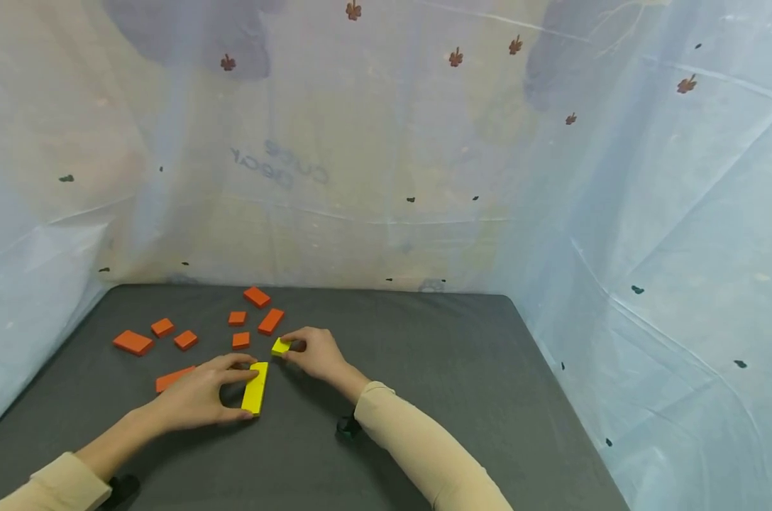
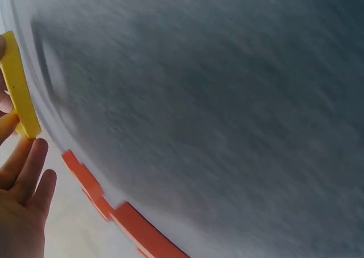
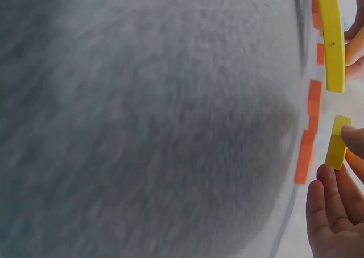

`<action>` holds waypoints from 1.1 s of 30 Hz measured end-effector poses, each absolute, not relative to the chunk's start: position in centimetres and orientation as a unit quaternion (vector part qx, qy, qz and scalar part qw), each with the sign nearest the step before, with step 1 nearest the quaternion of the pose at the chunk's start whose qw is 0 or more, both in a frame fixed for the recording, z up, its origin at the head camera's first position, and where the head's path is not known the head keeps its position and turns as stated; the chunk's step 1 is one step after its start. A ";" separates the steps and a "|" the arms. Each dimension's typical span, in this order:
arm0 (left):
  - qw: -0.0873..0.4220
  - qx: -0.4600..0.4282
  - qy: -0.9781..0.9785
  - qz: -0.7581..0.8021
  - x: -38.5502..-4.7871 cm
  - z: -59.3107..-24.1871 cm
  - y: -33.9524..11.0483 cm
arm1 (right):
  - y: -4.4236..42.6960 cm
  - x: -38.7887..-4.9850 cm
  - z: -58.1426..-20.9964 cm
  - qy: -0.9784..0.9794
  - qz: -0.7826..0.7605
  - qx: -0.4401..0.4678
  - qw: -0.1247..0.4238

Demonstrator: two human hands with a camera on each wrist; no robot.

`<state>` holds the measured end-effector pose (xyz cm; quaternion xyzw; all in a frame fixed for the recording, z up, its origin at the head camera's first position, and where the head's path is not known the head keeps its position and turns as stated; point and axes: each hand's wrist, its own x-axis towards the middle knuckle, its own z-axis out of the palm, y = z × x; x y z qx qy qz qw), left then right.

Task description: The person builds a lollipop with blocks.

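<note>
My left hand (image 1: 197,397) grips a long yellow block (image 1: 255,389) between thumb and fingers, at the left of the table's middle. Just beyond its far end, my right hand (image 1: 316,353) pinches a small yellow block (image 1: 280,347). A gap separates the two yellow blocks. In the right wrist view the long block (image 3: 334,48) is above the small one (image 3: 338,143), whose end is pinched by the right hand (image 3: 338,212). The left wrist view has the long block (image 2: 20,87) at its left edge, beside the left hand (image 2: 23,195).
Several orange blocks, long and short, lie on the dark table (image 1: 424,397): one (image 1: 176,379) is partly behind the left hand, others (image 1: 133,343) are at the left, and more (image 1: 271,321) lie beyond the hands. Translucent sheeting (image 1: 373,142) rises behind the table and at its sides.
</note>
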<state>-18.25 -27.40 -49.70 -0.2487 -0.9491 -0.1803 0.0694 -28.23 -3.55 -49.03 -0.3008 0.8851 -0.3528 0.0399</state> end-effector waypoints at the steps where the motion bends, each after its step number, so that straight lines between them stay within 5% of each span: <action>1: 0.082 -0.250 -0.948 -0.179 -18.3 -49.6 -27.1 | -3.2 -28.2 -48.9 0.883 -0.359 -0.301 0.036; 13: 0.172 -0.265 -0.932 -0.178 -19.6 -49.4 -21.3 | 2.6 -28.2 -48.1 0.873 -0.397 -0.284 -0.007; 33: 0.090 -0.302 -0.935 -0.163 -18.1 -51.1 -12.1 | 11.7 -27.0 -48.3 0.889 -0.372 -0.265 -0.039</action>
